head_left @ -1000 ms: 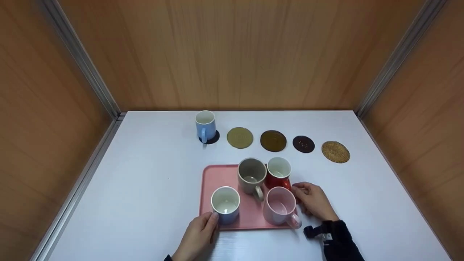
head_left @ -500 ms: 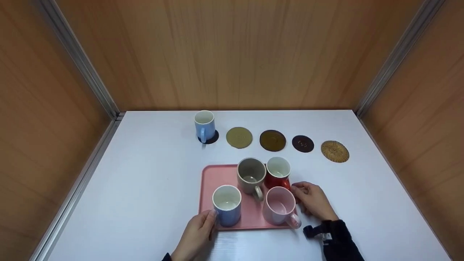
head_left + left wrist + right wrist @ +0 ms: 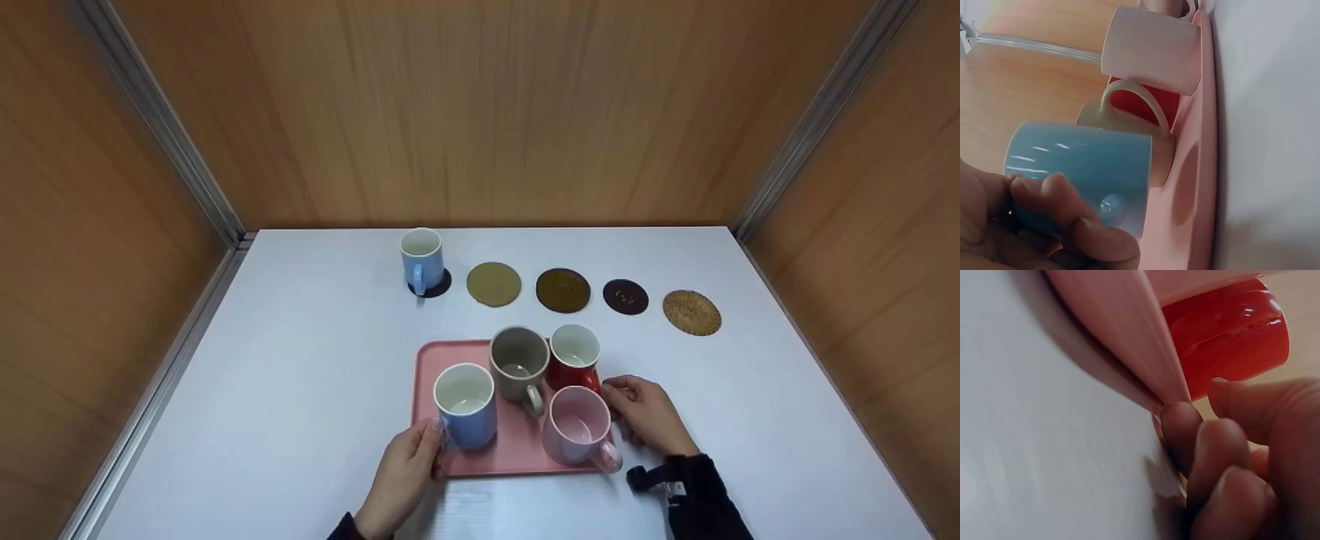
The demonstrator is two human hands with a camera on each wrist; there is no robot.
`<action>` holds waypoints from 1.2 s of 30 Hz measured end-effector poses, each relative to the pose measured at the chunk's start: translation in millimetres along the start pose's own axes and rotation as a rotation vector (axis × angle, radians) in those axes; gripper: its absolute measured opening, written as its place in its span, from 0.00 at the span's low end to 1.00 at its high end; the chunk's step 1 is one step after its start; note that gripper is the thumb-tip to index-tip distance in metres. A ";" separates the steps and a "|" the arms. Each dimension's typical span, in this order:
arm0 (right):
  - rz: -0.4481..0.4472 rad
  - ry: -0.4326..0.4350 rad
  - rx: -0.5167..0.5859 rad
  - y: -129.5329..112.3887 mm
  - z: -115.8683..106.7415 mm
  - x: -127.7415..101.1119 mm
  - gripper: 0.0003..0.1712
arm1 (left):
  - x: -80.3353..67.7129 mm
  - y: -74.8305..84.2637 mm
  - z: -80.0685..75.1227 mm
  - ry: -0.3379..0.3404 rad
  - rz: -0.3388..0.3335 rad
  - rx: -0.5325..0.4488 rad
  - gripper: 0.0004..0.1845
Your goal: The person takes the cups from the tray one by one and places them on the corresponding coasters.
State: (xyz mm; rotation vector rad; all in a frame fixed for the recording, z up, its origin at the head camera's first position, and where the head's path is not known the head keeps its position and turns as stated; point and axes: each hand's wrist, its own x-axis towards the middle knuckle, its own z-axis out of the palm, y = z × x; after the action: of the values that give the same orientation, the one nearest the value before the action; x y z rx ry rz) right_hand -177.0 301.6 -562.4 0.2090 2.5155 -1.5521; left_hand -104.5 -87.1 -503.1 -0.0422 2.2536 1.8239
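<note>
My left hand [image 3: 405, 469] grips a blue mug [image 3: 471, 424] at its left side, around the handle, which the fingers mostly hide. In the left wrist view the base of this mug hangs just over the pink tray [image 3: 1207, 169]. My right hand [image 3: 652, 416] is at the tray's right edge, fingertips against the rim and thumb close to a red mug [image 3: 1230, 343]. Standing on the tray are that red mug, a grey-beige mug [image 3: 504, 375] and a pink mug [image 3: 566, 442].
Behind the tray runs a row of round coasters: olive [image 3: 493, 284], dark brown-green [image 3: 562, 290], dark purple-brown [image 3: 625, 297] and woven tan [image 3: 691, 313]. A light-blue mug [image 3: 424, 268] stands on a black coaster [image 3: 442, 283] at the row's left end. Wooden walls enclose the white table [image 3: 300, 390].
My left hand has raised the blue mug and moved it slightly away from me, toward the back of the tray. My right hand stays at the tray's edge.
</note>
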 end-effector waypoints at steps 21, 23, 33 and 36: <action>0.013 -0.010 -0.003 -1.3 -0.2 -1.0 0.28 | 6.7 13.7 7.1 0.004 0.112 -0.057 0.27; 0.006 -0.010 -0.005 -1.4 0.2 -1.1 0.28 | 6.9 14.0 7.4 0.009 0.110 -0.051 0.27; 0.006 -0.011 0.003 -3.2 -0.1 -2.3 0.28 | 10.6 12.3 8.4 0.045 0.075 -0.049 0.26; 0.012 -0.009 -0.006 -2.2 0.2 -2.4 0.29 | 12.2 10.1 9.0 0.067 0.083 -0.051 0.26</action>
State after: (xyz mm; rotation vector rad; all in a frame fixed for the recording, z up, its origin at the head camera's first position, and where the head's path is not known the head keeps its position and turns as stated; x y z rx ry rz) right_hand -175.1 300.4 -560.0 0.2155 2.5070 -1.5375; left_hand -116.6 -74.6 -497.6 -0.0198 2.2857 1.9498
